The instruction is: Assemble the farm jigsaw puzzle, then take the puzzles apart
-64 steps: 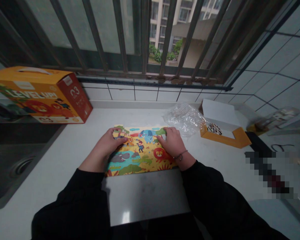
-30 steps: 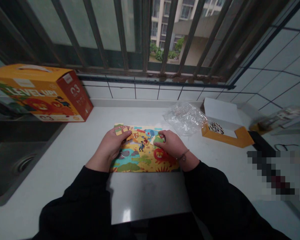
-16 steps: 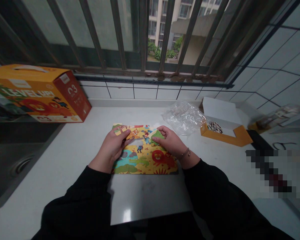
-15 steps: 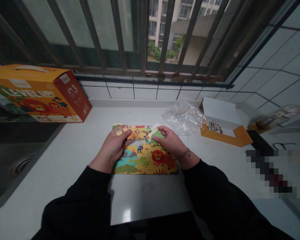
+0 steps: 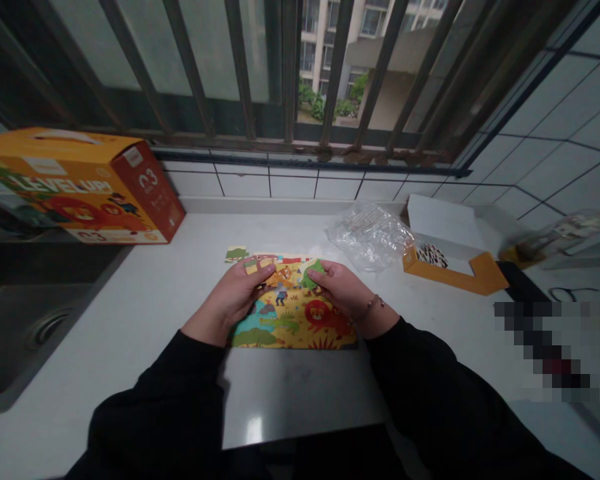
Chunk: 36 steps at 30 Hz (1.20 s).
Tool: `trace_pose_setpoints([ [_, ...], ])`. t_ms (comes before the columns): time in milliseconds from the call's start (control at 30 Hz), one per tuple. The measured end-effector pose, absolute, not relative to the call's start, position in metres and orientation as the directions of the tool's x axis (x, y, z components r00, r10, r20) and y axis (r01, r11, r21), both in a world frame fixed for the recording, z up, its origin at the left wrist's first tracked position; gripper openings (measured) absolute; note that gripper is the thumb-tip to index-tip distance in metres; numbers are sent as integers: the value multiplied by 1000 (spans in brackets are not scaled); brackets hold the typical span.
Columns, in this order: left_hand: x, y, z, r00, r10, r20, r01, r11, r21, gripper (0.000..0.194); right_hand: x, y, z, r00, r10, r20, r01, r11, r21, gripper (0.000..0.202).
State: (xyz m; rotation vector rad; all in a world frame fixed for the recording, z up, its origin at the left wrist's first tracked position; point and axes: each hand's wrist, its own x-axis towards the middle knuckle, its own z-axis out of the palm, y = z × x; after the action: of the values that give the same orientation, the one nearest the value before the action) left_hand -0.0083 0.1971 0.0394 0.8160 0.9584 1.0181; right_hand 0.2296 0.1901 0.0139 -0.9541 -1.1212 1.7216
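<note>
A colourful animal jigsaw picture [image 5: 290, 323] lies on the white counter in front of me. Over its upper left part, my left hand [image 5: 243, 288] pinches a yellow puzzle section with an orange animal on it. My right hand [image 5: 340, 287] holds a green puzzle piece [image 5: 313, 273] over the upper right part. The two held parts are side by side; whether they are joined cannot be made out. A loose green puzzle piece [image 5: 236, 253] lies just beyond the picture's upper left corner.
An orange and red box [image 5: 80, 190] stands at the back left, beside a sink [image 5: 25, 320]. Crumpled clear plastic [image 5: 370, 237] and an open orange box [image 5: 445, 275] lie at the back right. A barred window is behind the counter.
My left hand has moved right with its section, closer to my right hand. The green piece in my right hand now sits against it. The loose upper left piece is now uncovered.
</note>
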Motion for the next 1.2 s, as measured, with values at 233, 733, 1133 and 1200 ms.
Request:
trace_pose_setpoints([
  [233,-8,197,37,231,944,-234,-303,298,905,39,225,191,15,-343,926,-160,-402,-299,-866,49],
  [733,24,186,29,119,991,61,254,-90,963,37,216,191,10,-308,951,4,214,73,-974,38],
  [1133,2,203,24,57,940,336,577,-306,757,35,224,183,21,-176,940,292,384,339,-859,28],
  [1200,-18,215,22,0,931,365,751,-241,615,33,225,186,18,-249,917,311,462,395,-794,23],
])
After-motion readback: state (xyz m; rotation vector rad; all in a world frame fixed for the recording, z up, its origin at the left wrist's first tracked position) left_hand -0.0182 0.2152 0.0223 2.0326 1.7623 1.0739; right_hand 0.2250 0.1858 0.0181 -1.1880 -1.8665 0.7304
